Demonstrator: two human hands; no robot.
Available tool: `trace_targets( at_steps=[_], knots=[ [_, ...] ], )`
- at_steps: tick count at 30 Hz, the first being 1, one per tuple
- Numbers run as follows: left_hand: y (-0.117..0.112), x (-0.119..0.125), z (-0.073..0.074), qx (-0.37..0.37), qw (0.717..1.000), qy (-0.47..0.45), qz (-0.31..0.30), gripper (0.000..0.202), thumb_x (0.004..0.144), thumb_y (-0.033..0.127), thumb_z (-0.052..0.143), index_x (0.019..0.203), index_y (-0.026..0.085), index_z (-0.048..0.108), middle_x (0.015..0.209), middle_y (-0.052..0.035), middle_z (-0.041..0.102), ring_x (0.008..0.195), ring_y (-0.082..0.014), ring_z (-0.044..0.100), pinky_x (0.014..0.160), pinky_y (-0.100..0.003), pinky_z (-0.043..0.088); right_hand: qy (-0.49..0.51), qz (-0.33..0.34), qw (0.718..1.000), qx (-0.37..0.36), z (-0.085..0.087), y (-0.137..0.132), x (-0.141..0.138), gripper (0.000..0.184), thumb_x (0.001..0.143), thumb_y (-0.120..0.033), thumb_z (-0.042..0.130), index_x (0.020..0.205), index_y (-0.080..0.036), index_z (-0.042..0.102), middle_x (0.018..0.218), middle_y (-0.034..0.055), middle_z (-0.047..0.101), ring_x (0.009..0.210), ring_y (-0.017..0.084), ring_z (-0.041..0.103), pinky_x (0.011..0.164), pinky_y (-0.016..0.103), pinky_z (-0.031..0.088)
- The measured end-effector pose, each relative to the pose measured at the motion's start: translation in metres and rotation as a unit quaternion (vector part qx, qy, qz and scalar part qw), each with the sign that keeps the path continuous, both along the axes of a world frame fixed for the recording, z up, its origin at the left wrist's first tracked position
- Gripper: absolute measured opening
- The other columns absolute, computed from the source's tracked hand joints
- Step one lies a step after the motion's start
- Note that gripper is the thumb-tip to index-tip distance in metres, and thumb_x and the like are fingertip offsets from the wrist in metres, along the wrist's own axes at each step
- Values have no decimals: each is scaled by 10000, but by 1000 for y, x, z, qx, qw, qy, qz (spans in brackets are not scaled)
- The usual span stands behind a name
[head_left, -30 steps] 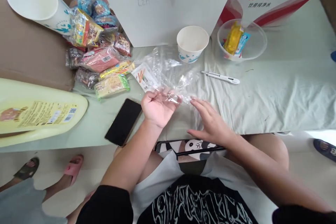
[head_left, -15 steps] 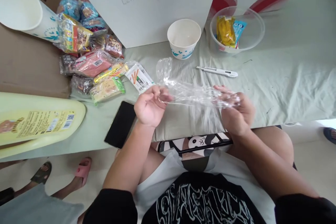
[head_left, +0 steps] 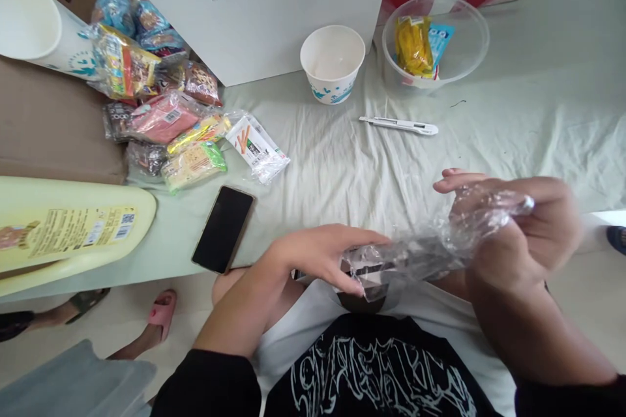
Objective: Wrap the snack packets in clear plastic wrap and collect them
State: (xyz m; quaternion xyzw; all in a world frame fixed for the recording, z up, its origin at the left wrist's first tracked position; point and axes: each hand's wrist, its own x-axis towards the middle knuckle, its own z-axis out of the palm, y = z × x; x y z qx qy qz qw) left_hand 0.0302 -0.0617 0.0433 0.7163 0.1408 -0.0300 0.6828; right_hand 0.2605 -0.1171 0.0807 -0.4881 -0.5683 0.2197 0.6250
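A crumpled sheet of thin clear plastic film (head_left: 415, 257) stretches between my hands, low over the table's front edge and my lap. Whether it is a bag or a glove I cannot tell. My left hand (head_left: 323, 251) has its thumb and fingers around the film's left end. At the other end, my right hand (head_left: 528, 228) is bent, slightly blurred, with the plastic bunched over its fingers. Beyond my hands a white utility knife (head_left: 398, 125) lies on the cloth. Farther back stands a white paper bowl (head_left: 332, 65) with a blue pattern.
Packaged snacks (head_left: 166, 120) are piled at left, near a phone (head_left: 223, 228) and a pale yellow container (head_left: 73, 231). A clear plastic bowl (head_left: 469, 55) holding yellow and blue packets stands back right. Boxes (head_left: 254, 6) line the back. Another person's feet (head_left: 161, 319) show lower left.
Both hands have moved toward me and to the right with the plastic, the right hand farthest. The film has left the area above the table's middle, and the view has shifted slightly.
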Motion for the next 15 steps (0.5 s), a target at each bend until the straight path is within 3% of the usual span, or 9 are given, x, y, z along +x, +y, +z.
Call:
trace_targets(
  at_steps=[3, 5, 8, 11, 13, 15],
  knots=[
    [6, -3, -4, 7, 996, -12, 86, 313, 902, 432, 659, 1135, 251, 760, 1311, -81, 721, 1182, -246, 685, 1041, -390, 515, 21, -92, 995, -19, -4, -1, 3, 63, 854, -210, 641, 843, -271, 632, 648, -54, 631, 556, 149, 613, 562, 319, 542],
    [14, -7, -5, -7, 979, -40, 198, 347, 897, 518, 645, 943, 208, 793, 1185, -105, 765, 1067, -234, 719, 945, -363, 552, -13, -113, 992, -50, -4, 0, 10, 74, 825, -194, 649, 836, -266, 640, 653, -52, 615, 524, 129, 541, 473, 281, 428],
    [29, -12, -8, -50, 923, -31, 381, 421, 833, 599, 691, 859, 190, 791, 912, -82, 786, 732, -162, 703, 623, -267, 533, -126, -117, 976, -131, -7, 6, 23, 47, 799, -219, 681, 801, -252, 648, 624, -52, 588, 518, 114, 491, 489, 279, 379],
    [49, -10, -17, -75, 860, 14, 505, 316, 774, 500, 767, 832, 189, 773, 696, -25, 723, 481, -83, 545, 395, -198, 316, -220, -56, 940, -256, -11, 23, 34, 106, 815, -297, 669, 740, -233, 629, 503, -68, 472, 436, 99, 409, 446, 272, 312],
    [64, -7, -16, -67, 830, 30, 553, 234, 771, 409, 767, 760, 177, 735, 653, -18, 695, 472, -77, 540, 355, -186, 239, -268, -13, 917, -296, -12, 39, 39, 155, 825, -310, 646, 702, -221, 613, 469, -68, 425, 418, 95, 383, 444, 271, 293],
    [73, -5, -5, -19, 789, 6, 613, 181, 779, 335, 749, 709, 179, 689, 677, -18, 697, 546, -97, 615, 347, -179, 250, -292, -11, 919, -263, -10, 53, 47, 156, 839, -314, 647, 717, -219, 621, 526, -39, 500, 491, 118, 470, 511, 295, 367]
  ],
)
